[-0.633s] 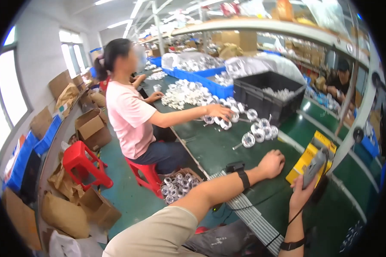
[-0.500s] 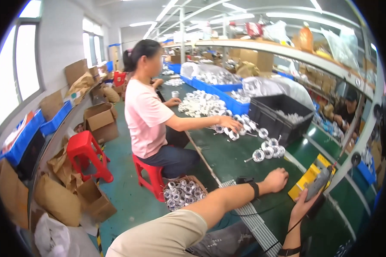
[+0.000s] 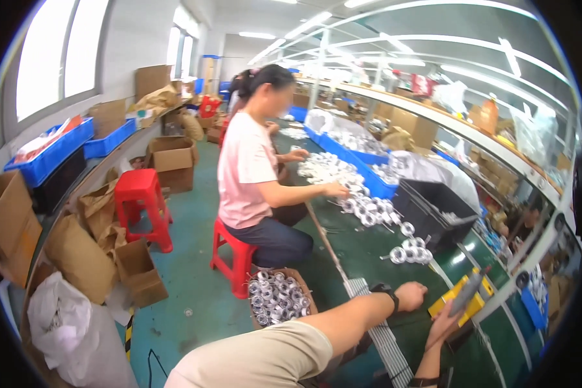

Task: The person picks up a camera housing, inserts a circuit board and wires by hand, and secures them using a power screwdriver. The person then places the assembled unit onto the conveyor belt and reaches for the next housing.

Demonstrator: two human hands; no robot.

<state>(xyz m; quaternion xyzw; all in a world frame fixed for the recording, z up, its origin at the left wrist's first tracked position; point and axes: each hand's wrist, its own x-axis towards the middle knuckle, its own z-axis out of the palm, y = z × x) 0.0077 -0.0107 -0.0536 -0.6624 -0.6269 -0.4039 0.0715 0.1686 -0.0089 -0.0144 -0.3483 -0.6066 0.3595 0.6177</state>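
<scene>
Two bare hands are at the green table (image 3: pixel 359 255). The right hand (image 3: pixel 442 322) curls its fingers round a grey tool (image 3: pixel 469 292), at 3 o'clock from the left hand (image 3: pixel 410 296). The tool points to 1 o'clock, in front of a yellow box (image 3: pixel 442 304). The left hand's fingers look tucked in. White round parts (image 3: pixel 410 252) lie at its 12 o'clock.

Big bright windows (image 3: pixel 44 61) sit in the white wall (image 3: pixel 128 61) on the left, and long lights (image 3: pixel 262 35) shine up high. The floor (image 3: pixel 191 226) is green, with a red stool (image 3: pixel 138 184) on it. On the right is a long green table (image 3: pixel 355 252)
</scene>
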